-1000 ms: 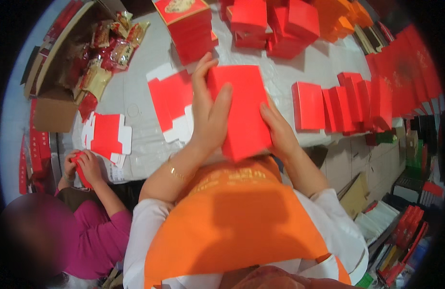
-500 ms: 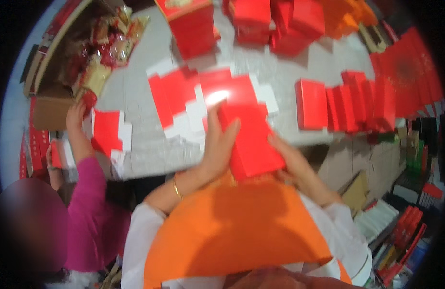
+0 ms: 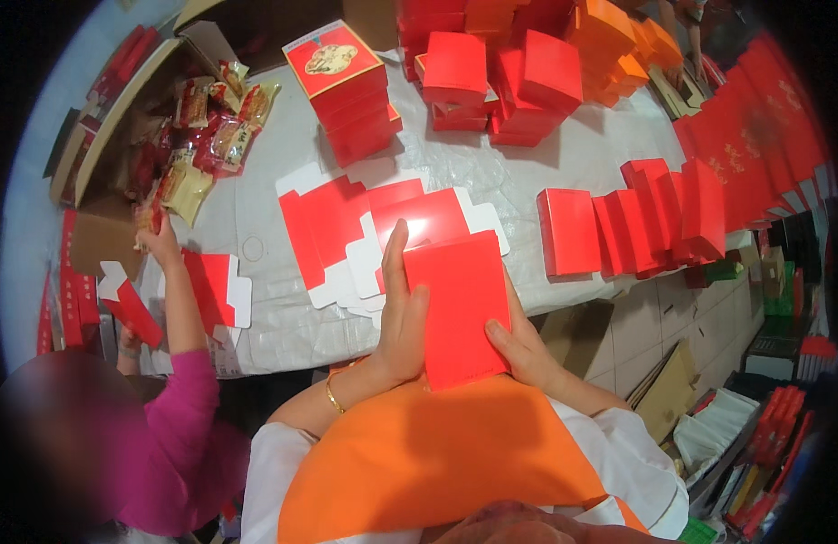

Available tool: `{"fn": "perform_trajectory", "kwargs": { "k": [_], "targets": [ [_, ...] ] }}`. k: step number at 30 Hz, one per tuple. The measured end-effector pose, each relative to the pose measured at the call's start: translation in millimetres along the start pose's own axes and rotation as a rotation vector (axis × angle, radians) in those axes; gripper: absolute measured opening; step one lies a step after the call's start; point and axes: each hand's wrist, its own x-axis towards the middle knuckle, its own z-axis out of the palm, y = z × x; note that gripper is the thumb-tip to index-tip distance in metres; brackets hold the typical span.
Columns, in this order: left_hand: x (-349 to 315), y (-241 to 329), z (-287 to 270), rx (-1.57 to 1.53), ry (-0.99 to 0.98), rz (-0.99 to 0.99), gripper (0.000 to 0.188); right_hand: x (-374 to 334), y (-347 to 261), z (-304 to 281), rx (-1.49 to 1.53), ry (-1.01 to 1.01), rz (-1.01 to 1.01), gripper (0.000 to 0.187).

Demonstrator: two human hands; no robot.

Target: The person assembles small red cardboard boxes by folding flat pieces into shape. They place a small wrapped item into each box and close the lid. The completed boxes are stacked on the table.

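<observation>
Before you is the white plastic-covered table (image 3: 519, 172). At its right, a row of upright, glossy red cardboard boxes (image 3: 569, 231) looks already formed; whether they are filled, you cannot tell. Flat, die-cut red-and-white card blanks (image 3: 319, 218) lie overlapping just beyond your hands, not yet folded. The plain red rectangular cardboard box (image 3: 460, 304) is between your palms, over the table's near edge; it seems mostly formed, though its ends don't show clearly. Your left hand (image 3: 401, 326) grips its left side, thumb on the face; your right hand (image 3: 521, 352) clasps the lower right, fingers partly hidden.
</observation>
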Motion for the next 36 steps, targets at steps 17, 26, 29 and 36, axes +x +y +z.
{"fn": "perform_trajectory", "kwargs": {
  "k": [17,26,29,36],
  "targets": [
    [15,7,8,-0.14,0.083,0.038,0.035,34,-11,-24,0.04,0.027,-0.071,0.07],
    [12,5,18,-0.185,0.141,0.079,0.033,27,-15,-16,0.028,0.135,-0.138,0.053],
    [13,2,20,-0.175,0.148,0.071,0.031,27,-23,-19,0.063,0.106,-0.055,0.055],
    [22,-7,26,-0.274,0.109,-0.069,0.036,2,-9,-22,-0.108,0.11,-0.101,0.073]
  ]
}}
